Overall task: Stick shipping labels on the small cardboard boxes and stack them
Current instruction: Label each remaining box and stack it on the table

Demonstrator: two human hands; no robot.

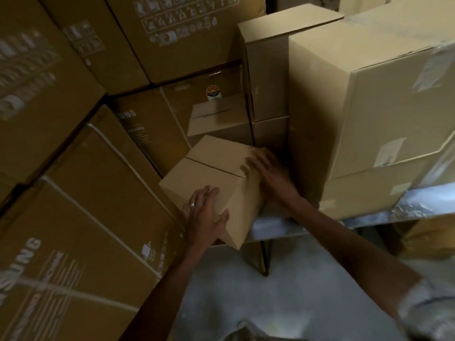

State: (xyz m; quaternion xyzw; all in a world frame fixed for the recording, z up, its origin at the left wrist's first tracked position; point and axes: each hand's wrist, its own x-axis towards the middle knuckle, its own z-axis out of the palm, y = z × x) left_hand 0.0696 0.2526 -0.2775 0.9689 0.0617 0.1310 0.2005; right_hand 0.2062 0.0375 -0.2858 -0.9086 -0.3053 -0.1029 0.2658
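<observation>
Both of my hands grip a small plain brown cardboard box point(216, 173), tilted, with its top flaps closed along a seam across the lid. My left hand point(205, 215) curls round the near corner, fingers spread on the top face and thumb pressed against the side; a ring shows on one finger. My right hand point(267, 166) lies over the far right edge of the top, fingers bent down onto it. I see no label on the faces turned toward me.

That box hangs over the left end of a silvery foil-covered table point(406, 205), its lower corner past the table's edge. Just behind it sits another small closed cardboard box point(216, 119). To my right, on the table, stands a stack of large pale taped cardboard cartons point(384, 107) bearing white paper labels. To my left rises a wall of big dark brown printed cartons point(73, 156) bound with white straps. Below is a pale grey concrete floor point(270, 291).
</observation>
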